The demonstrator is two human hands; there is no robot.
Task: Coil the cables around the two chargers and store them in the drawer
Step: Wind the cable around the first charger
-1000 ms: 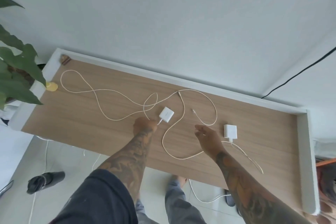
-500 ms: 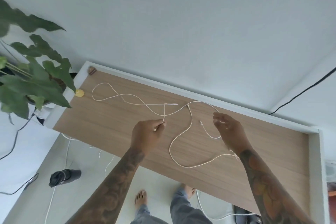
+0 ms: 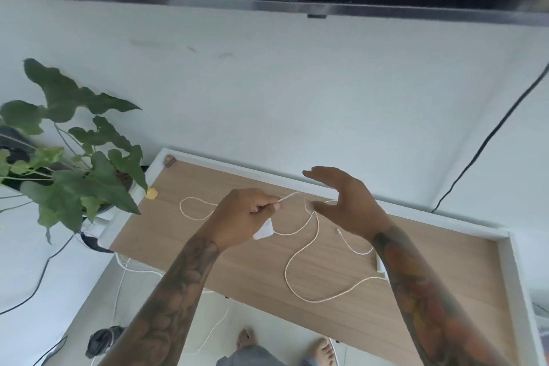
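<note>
Pinching one cable (image 3: pixel 289 197) in left hand (image 3: pixel 241 220) with one charger (image 3: pixel 263 230), right hand (image 3: pixel 346 205) spread empty, second charger (image 3: pixel 381 267) on desk (image 3: pixel 445 261).

Wooden tabletop (image 3: pixel 190 229): looped white cables (image 3: pixel 300 264), yellow disc (image 3: pixel 152 193).

Both bare forearms carried dense tattoos, the right forearm (image 3: pixel 421 291) showing reddish-orange patches, the left forearm (image 3: pixel 175 291) dark shading. Grey trousers (image 3: pixel 252 358) covered the legs above bare feet (image 3: pixel 322 349).
</note>
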